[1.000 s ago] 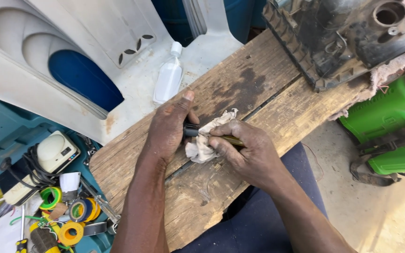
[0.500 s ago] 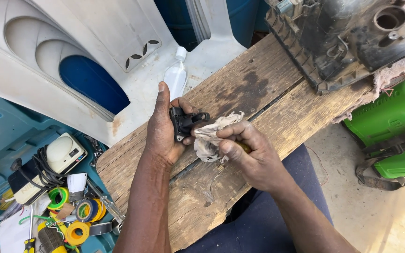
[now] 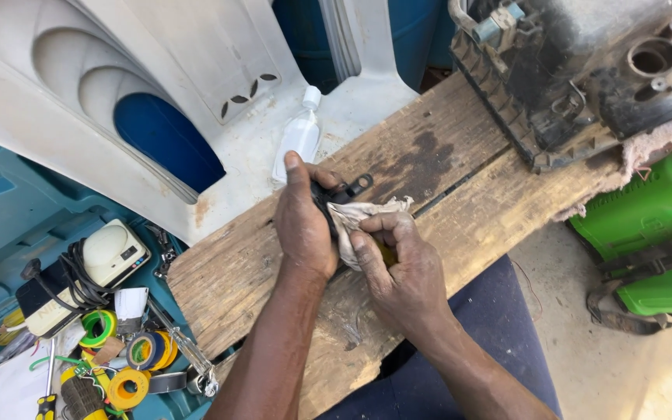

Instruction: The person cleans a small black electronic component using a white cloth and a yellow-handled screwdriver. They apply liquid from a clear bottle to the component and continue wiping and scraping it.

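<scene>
My left hand (image 3: 302, 225) grips a small black metal part (image 3: 341, 191) with a looped end, holding it above a worn wooden board (image 3: 258, 264). My right hand (image 3: 403, 272) presses a dirty whitish rag (image 3: 359, 218) against that part; the rag wraps around the part's lower side. A yellowish object shows slightly under my right fingers, mostly hidden. Both hands meet at the middle of the board.
A grimy black engine housing (image 3: 577, 70) rests on the board's far right on a pink cloth. A small clear bottle (image 3: 299, 138) lies on a white plastic chair (image 3: 196, 70). An open blue toolbox (image 3: 79, 311) with tape rolls sits left. Green machine (image 3: 647, 241) at right.
The left hand lifted the black part off the board and turned it upright. The right hand brought the rag up against it and now rubs lower on the part.
</scene>
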